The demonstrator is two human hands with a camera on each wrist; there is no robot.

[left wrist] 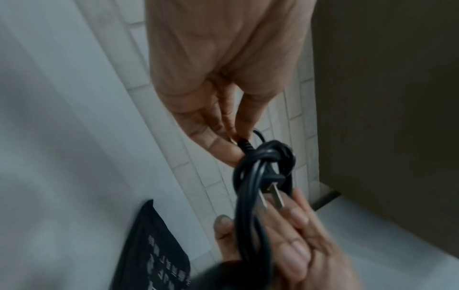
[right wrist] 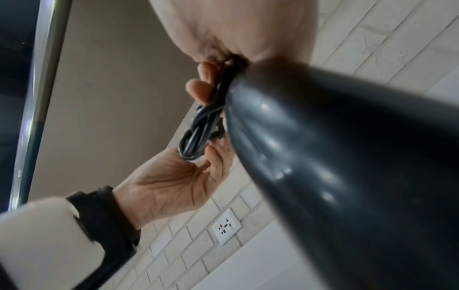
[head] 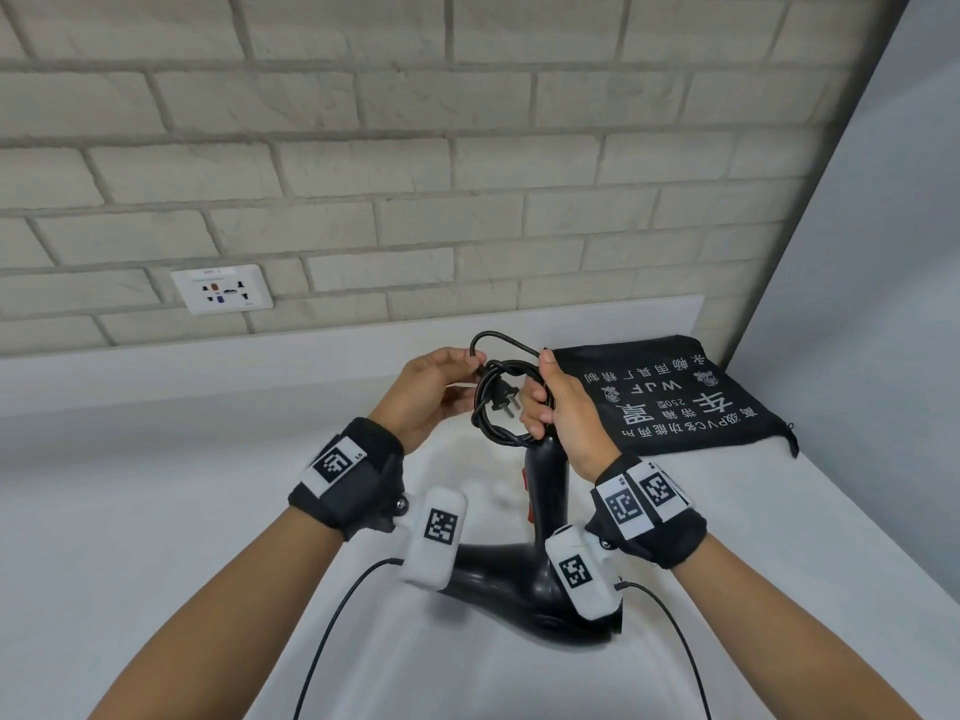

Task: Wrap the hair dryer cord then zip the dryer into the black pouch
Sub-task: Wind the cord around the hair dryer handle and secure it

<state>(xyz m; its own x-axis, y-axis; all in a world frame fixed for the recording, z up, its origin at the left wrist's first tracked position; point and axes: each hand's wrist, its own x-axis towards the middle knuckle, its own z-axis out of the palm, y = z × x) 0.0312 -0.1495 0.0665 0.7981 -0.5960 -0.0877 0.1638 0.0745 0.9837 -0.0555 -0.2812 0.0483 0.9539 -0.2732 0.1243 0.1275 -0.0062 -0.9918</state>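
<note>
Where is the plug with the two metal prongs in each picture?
Head view: the plug sits mid-frame inside the coiled cord, between the left hand and right hand.
Left wrist view: the plug is right of centre, prongs pointing down toward the right hand's fingers.
Right wrist view: only a dark bit beside the coil shows; prongs are hidden.
Shared landmark: the cord coil, in all three.

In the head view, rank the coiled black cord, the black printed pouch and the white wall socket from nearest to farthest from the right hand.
1. Coiled black cord: gripped in the right hand.
2. Black printed pouch: just right, on the counter.
3. White wall socket: far left, on the wall.
</note>
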